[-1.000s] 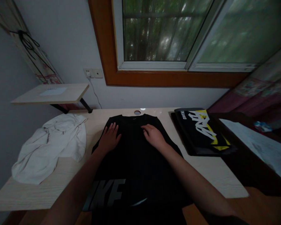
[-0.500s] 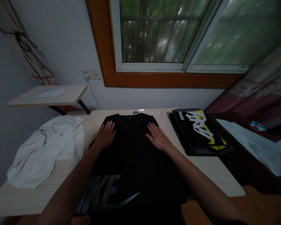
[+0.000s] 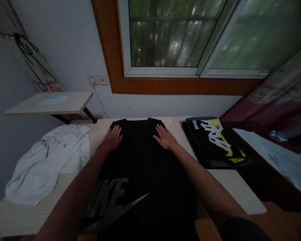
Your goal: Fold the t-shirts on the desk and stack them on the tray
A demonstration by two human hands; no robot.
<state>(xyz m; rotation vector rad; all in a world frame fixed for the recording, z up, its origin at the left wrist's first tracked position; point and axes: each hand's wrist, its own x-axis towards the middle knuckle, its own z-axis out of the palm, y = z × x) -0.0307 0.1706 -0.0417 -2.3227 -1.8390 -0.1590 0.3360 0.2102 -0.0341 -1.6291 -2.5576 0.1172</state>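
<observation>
A black T-shirt (image 3: 142,157) with a grey logo near its lower part lies spread on the pale wooden table (image 3: 230,184), its neckline toward the wall. My left hand (image 3: 112,138) rests flat on the shirt's left shoulder, fingers stretched out. On the right shoulder, my right hand (image 3: 165,137) lies palm down with the fingers extended and the thumb apart. Neither hand grips the cloth. The shirt's lower end runs out of view at the bottom, and my forearms hide parts of its sides.
At the left lies a crumpled white cloth (image 3: 57,154) below a small raised shelf (image 3: 50,106). Folded black garments (image 3: 213,142) with yellow and white print are stacked at the right. Beyond them, papers (image 3: 273,157) lie on a dark surface. A window (image 3: 165,72) is ahead.
The shirt has shifted slightly toward the wall, both hands moving with it. More of the logo now shows, and the round object behind the neckline is covered.
</observation>
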